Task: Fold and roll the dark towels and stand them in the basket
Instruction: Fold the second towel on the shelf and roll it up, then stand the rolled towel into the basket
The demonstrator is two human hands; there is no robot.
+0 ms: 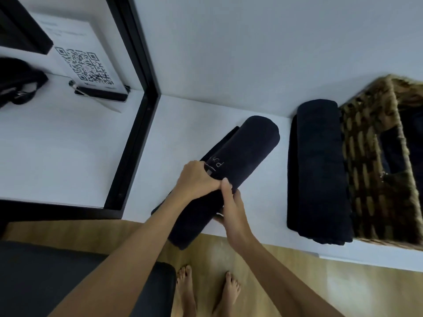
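**Both hands on the rolled dark towel at the bench edge**

While the rolled dark navy towel (231,170) lies slanted across the white bench (183,124), we note both hands gripping it near its middle. Its near end overhangs the front edge of the bench, above the light wooden floor (286,266); its far end points toward the white wall (251,42). Pale stitched lettering shows on the roll, just beyond the left hand.

Left hand (196,179): grip curled over the top of the roll from the left side. Right hand (231,207): grip wrapped round the roll from the right, thumb lying on top and touching the left hand, fingers tucked beneath.

To the right, well apart from the roll, a second dark towel, folded into a long flat stack (318,170), lies on the bench, touching the side of a brown woven wicker basket (366,161). Dark cloth shows inside the basket; we cannot tell how it stands.

To the left, a black-framed mirror (137,106) reflects a white card with a QR code (84,62). Bare feet (206,291) stand on the floor below.
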